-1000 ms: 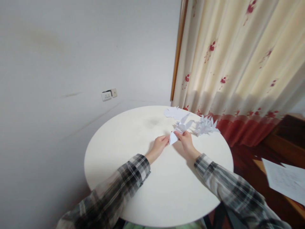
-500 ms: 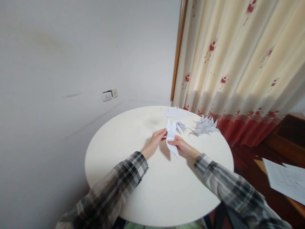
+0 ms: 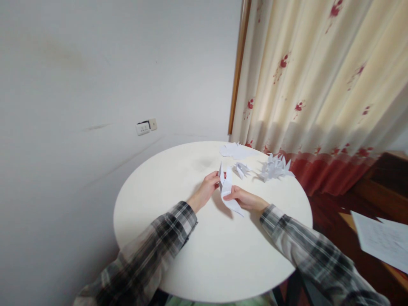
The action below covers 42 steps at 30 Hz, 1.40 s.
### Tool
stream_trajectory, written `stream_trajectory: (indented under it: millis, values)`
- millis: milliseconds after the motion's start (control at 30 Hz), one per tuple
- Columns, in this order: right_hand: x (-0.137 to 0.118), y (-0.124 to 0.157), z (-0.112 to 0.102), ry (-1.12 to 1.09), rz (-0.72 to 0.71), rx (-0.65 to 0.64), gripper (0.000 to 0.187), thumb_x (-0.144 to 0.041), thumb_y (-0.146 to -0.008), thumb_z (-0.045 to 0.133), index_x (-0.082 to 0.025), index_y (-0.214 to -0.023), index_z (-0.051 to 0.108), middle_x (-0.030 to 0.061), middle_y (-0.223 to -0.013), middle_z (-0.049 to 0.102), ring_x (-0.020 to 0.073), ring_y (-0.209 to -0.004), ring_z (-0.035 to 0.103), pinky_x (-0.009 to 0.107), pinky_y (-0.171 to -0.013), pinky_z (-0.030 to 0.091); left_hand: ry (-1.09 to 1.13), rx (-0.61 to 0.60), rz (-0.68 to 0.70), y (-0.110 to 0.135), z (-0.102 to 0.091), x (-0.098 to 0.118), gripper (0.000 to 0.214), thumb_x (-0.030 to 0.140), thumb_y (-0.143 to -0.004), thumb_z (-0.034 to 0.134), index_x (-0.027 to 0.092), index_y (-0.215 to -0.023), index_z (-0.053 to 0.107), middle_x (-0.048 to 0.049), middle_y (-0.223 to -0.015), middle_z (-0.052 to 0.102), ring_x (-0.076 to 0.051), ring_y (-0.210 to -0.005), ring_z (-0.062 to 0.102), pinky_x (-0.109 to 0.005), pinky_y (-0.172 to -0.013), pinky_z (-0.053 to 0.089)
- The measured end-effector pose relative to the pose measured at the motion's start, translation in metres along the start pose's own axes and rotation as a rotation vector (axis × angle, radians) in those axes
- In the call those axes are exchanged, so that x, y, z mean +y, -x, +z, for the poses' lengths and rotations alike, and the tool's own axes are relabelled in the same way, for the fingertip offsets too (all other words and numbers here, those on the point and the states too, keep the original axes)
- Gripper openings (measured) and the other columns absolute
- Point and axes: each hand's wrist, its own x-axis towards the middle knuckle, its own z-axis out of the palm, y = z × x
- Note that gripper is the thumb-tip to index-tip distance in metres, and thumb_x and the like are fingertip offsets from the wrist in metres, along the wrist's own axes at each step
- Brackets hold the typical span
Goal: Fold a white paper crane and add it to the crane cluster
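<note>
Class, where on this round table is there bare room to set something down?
Bare: the near table, between left sleeve and right sleeve; the left side, between left hand and left rim. Crowded: the far right, with flat paper, small folded piece and paper pile; also around the held paper.

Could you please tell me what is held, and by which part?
A folded paper: the left hand holds its upper left flap, the right hand its lower middle.

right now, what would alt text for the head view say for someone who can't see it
Folded white paper, held in a person's left grip and right grip above a round white table. Farther back lie more white paper pieces; a red-patterned curtain hangs at right.
</note>
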Motion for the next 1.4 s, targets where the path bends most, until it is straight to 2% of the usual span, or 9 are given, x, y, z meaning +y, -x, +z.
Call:
stream_trajectory:
  millis: [133, 233, 367, 467, 567, 733, 1000, 1200, 1400]
  values:
    - [0.0, -0.001, 0.004, 0.034, 0.034, 0.002, 0.025, -0.027, -0.056, 0.076, -0.013, -0.07, 0.062, -0.0015, -0.063, 0.062, 0.0088, -0.055, 0.055, 0.02, -0.055, 0.04, 0.026, 0.031, -0.036, -0.001, 0.002, -0.004, 0.021, 0.027, -0.068, 0.06, 0.012, -0.082, 0.061, -0.0057, -0.079, 0.065, -0.015, -0.07, 0.059, -0.022, -0.06, 0.042]
    - [0.001, -0.005, 0.003, 0.044, -0.025, 0.031, 0.033, -0.044, -0.065, 0.07, -0.013, -0.075, 0.064, 0.0017, -0.066, 0.064, 0.0112, -0.058, 0.057, 0.023, -0.058, 0.043, 0.045, 0.098, -0.06, -0.002, 0.002, -0.005, 0.026, 0.033, -0.068, 0.06, 0.013, -0.085, 0.059, -0.005, -0.075, 0.066, -0.015, -0.064, 0.06, -0.024, -0.055, 0.042]
    - [-0.001, -0.011, -0.008, 0.098, -0.219, 0.254, 0.044, -0.058, -0.074, 0.054, -0.014, -0.068, 0.063, 0.0027, -0.063, 0.063, 0.0111, -0.055, 0.056, 0.023, -0.055, 0.042, -0.001, 0.21, -0.097, -0.002, 0.001, -0.003, 0.022, 0.032, -0.07, 0.059, 0.016, -0.084, 0.056, -0.0006, -0.066, 0.064, -0.013, -0.051, 0.056, -0.022, -0.047, 0.038]
    - [-0.006, -0.012, -0.014, 0.139, -0.366, 0.446, 0.032, -0.049, -0.071, 0.062, -0.018, -0.076, 0.064, 0.0019, -0.074, 0.065, 0.0121, -0.066, 0.059, 0.023, -0.059, 0.042, -0.037, 0.22, -0.118, -0.001, 0.003, -0.003, 0.012, 0.028, -0.071, 0.057, 0.018, -0.076, 0.055, 0.0012, -0.063, 0.062, -0.012, -0.055, 0.057, -0.022, -0.051, 0.04]
    - [-0.011, -0.011, -0.014, 0.187, -0.463, 0.518, 0.029, -0.041, -0.064, 0.07, -0.021, -0.085, 0.066, 0.002, -0.084, 0.066, 0.0149, -0.075, 0.059, 0.026, -0.065, 0.045, -0.052, 0.161, -0.186, 0.001, 0.005, -0.005, 0.007, 0.025, -0.072, 0.056, 0.018, -0.074, 0.055, 0.0018, -0.06, 0.061, -0.012, -0.053, 0.057, -0.023, -0.053, 0.041]
    - [-0.011, -0.011, -0.012, 0.208, -0.509, 0.499, 0.02, -0.037, -0.063, 0.07, -0.021, -0.076, 0.068, 0.0026, -0.082, 0.068, 0.0163, -0.076, 0.059, 0.03, -0.072, 0.046, -0.051, 0.047, -0.233, 0.001, 0.004, -0.009, 0.011, 0.026, -0.069, 0.058, 0.016, -0.075, 0.058, 0.0006, -0.06, 0.061, -0.011, -0.051, 0.054, -0.022, -0.051, 0.038]
    - [-0.01, -0.012, -0.015, 0.105, -0.455, 0.471, 0.03, -0.036, -0.058, 0.074, -0.021, -0.084, 0.07, 0.0043, -0.089, 0.07, 0.0185, -0.081, 0.062, 0.034, -0.08, 0.047, -0.014, 0.066, -0.251, -0.002, 0.0, -0.014, 0.016, 0.028, -0.069, 0.062, 0.016, -0.079, 0.059, 0.0, -0.062, 0.063, -0.012, -0.052, 0.055, -0.023, -0.053, 0.04]
    - [-0.013, -0.009, -0.012, 0.09, -0.44, 0.462, 0.028, -0.035, -0.06, 0.073, -0.02, -0.083, 0.071, 0.0044, -0.089, 0.07, 0.0172, -0.08, 0.062, 0.032, -0.078, 0.046, -0.038, 0.064, -0.278, -0.004, -0.004, -0.019, 0.02, 0.031, -0.07, 0.06, 0.017, -0.084, 0.061, 0.0006, -0.059, 0.062, -0.012, -0.049, 0.054, -0.023, -0.05, 0.038]
    - [-0.013, -0.009, -0.013, 0.129, -0.442, 0.473, 0.024, -0.033, -0.062, 0.07, -0.021, -0.083, 0.071, 0.003, -0.086, 0.069, 0.0139, -0.072, 0.059, 0.026, -0.068, 0.044, 0.006, 0.063, -0.256, -0.003, 0.0, -0.014, 0.02, 0.029, -0.07, 0.06, 0.015, -0.083, 0.063, -0.0004, -0.06, 0.062, -0.012, -0.05, 0.053, -0.023, -0.051, 0.037]
